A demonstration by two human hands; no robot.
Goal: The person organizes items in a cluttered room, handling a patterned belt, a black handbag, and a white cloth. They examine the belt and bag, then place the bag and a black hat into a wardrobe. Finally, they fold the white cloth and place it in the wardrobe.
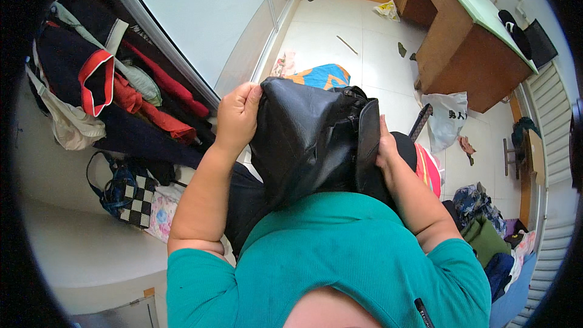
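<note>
A black leather-look bag (296,132) with a flap (368,141) rests against my lap, just below my chest. My left hand (239,109) grips its upper left corner, thumb on top and fingers curled in. At the flap's right edge, my right hand (386,146) lies against the bag with its fingers mostly hidden behind it. A zipper runs near the top, beside the flap. Beyond the bag, a blue and orange cloth (325,76) lies on the floor, partly covered by it.
An open wardrobe with hanging clothes (150,100) stands at left beside its sliding door (214,13). A checkered bag (136,200) sits on a shelf there. At right are a wooden desk (473,54), a white plastic bag (444,120) and piled clothes (487,241) near a radiator (553,132).
</note>
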